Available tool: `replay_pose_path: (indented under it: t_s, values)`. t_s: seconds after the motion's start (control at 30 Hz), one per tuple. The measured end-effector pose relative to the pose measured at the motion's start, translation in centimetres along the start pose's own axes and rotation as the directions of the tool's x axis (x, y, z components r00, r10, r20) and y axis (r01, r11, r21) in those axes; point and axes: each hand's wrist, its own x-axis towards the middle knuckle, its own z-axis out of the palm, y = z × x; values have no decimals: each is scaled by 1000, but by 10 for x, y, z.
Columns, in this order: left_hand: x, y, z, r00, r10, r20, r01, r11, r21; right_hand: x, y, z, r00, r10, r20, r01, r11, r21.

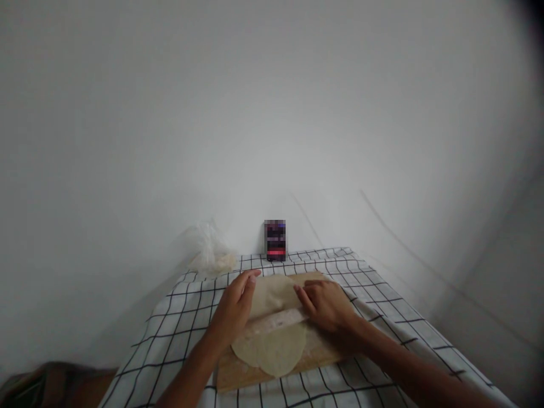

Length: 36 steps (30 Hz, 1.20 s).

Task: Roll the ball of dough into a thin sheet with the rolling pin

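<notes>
A pale, flour-dusted rolling pin (278,322) lies across a thin, flattened sheet of dough (283,348). The dough spreads out in front of and behind the pin on a wooden board (232,377). My left hand (238,300) is at the pin's left end, its fingers pointing forward and partly curled, with the thumb on top. At the other end, my right hand (326,305) is closed over the pin with bent fingers. Both hands hide the pin's ends. Near the far edge, the dough shows a few shallow dents.
A white cloth with black grid lines (178,334) covers the table. At the back left sits a clear plastic bag (212,255) with something pale inside. A phone-like dark object (276,241), pixelated, leans against the white wall (272,113). Brown items lie low at left.
</notes>
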Motion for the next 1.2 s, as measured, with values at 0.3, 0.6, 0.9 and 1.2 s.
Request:
replay_pose_path:
  t_s: [0.3, 0.6, 0.9, 1.2]
  values:
    - [-9, -29, 23, 984, 117, 131, -168, 839, 518, -29, -15, 6, 990, 127, 58, -126, 992, -32]
    - [-49, -8, 27, 988, 104, 112, -152, 755, 638, -55, -16, 12, 1000, 1, 16, -1, 999, -52]
    - [-25, -16, 25, 977, 38, 209, -169, 736, 656, -71, -12, 19, 983, -66, -174, 64, 998, -19]
    - [-37, -5, 24, 975, 31, 220, -173, 727, 665, -74, 0, 15, 980, -41, -194, 48, 998, 32]
